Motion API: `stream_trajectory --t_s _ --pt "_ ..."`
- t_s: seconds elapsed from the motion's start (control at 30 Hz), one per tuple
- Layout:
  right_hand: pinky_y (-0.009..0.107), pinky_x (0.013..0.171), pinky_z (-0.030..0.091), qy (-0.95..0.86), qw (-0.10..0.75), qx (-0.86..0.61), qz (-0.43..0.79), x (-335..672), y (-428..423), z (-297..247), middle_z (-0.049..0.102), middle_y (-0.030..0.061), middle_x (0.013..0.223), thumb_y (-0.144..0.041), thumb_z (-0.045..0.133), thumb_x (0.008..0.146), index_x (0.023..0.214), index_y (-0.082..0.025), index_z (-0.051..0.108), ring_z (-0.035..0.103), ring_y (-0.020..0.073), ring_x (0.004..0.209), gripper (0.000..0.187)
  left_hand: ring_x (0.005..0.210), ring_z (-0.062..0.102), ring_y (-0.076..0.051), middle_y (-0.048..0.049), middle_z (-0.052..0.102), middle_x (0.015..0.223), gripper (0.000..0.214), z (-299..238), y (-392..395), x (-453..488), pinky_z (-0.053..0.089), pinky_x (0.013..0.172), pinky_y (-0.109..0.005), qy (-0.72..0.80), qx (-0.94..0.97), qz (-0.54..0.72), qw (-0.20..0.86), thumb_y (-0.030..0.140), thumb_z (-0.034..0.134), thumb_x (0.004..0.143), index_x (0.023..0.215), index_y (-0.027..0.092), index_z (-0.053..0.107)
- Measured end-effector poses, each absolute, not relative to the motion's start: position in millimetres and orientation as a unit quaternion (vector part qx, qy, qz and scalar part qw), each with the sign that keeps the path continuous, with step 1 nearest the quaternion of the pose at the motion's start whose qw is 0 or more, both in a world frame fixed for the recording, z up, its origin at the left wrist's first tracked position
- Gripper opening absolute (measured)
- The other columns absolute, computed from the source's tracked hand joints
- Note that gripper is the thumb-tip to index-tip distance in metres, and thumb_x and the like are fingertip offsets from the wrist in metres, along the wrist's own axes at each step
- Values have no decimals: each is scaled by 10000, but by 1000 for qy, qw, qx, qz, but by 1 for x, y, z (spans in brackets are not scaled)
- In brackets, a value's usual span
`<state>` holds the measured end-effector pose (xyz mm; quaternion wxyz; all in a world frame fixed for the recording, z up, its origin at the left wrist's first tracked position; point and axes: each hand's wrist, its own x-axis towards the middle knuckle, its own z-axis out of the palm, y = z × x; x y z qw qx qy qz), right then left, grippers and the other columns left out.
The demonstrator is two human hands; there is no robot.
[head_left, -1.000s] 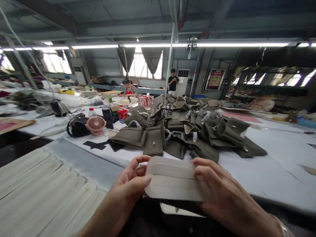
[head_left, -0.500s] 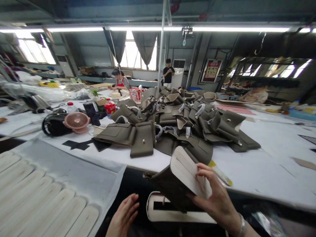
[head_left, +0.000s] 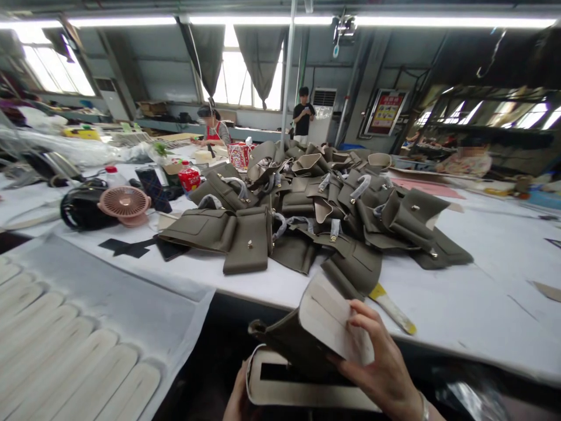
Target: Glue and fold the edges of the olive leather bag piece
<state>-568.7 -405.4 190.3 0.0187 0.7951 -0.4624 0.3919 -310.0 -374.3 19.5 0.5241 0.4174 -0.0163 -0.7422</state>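
At lower centre, the bag [head_left: 284, 336] is still pinched in the right hand [head_left: 385, 365]; the case [head_left: 307, 394] is now touched by the left hand [head_left: 237, 394], whose grip cannot be told.

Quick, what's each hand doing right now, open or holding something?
Left hand: at the left end of the cream-edged piece; its grip cannot be told.
Right hand: closed, holding the pale panel.
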Motion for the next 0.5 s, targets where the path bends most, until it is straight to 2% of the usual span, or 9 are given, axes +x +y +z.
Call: stream_trajectory --t_s 0.07,0.17,0.3,0.4,0.5 --pt "302 1006 465 -457 55 816 351 -578 -402 187 496 150 1366 -240 672 831 1169 -181 481 522 235 1260 392 1483 291 -334 -66 601 1415 483 31 -375 -317 270 1223 -458 -2 387 -749 539 519 699 777 1166 234 714" --pt "385 972 473 -405 165 857 274 -591 -394 187 544 178 1337 -195 636 835 1151 -160 533 560 290 1196 334 1439 368 -372 -92 656 1339 547 46 -375 -326 294 1215 -491 0 348 -775 527 566 686 776 1185 205 718" --pt "412 857 483 -348 281 870 208 -587 -386 191 667 212 1204 -219 621 824 1072 -161 606 648 312 1019 255 1443 359 -357 -82 652 1345 628 45 -375 -334 303 1215 -488 8 348 -769 536 576 683 784 1304 225 653" --pt "413 805 477 -324 318 874 172 -573 -389 188 726 211 1120 -240 608 808 1031 -169 634 690 310 909 235 1480 292 -312 -64 602 1409 657 34 -374 -338 257 1237 -421 6 353 -748 561 546 685 797 1372 241 600" --pt "410 761 500 -299 318 889 139 -565 -397 180 746 190 1111 -249 584 796 1003 -182 651 711 310 871 228 1499 229 -291 2 544 1470 720 22 -373 -338 254 1230 -347 2 361 -738 570 558 709 765 1423 314 543"
